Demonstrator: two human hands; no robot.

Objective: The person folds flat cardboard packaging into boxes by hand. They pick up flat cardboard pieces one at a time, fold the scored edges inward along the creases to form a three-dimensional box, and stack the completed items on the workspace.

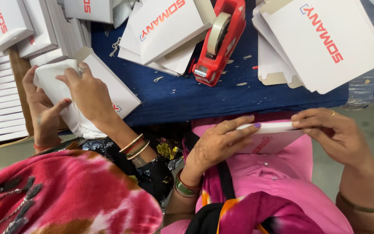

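Note:
I hold a flat white carton [270, 138] with red lettering over my lap, just below the table edge. My left hand [215, 145] grips its left end, fingers laid along the top edge. My right hand [330, 132] pinches the right end. Both wrists wear bangles. The carton's underside is hidden by my pink clothing.
To my left, a co-worker's two hands [81, 93] press a soft white packet [57, 82] against a white box [117, 93]. On the blue cloth table [221, 97] lie a red tape dispenser [219, 41] and piles of flat white cartons [325, 39]. Stacked boxes [1, 104] fill the far left.

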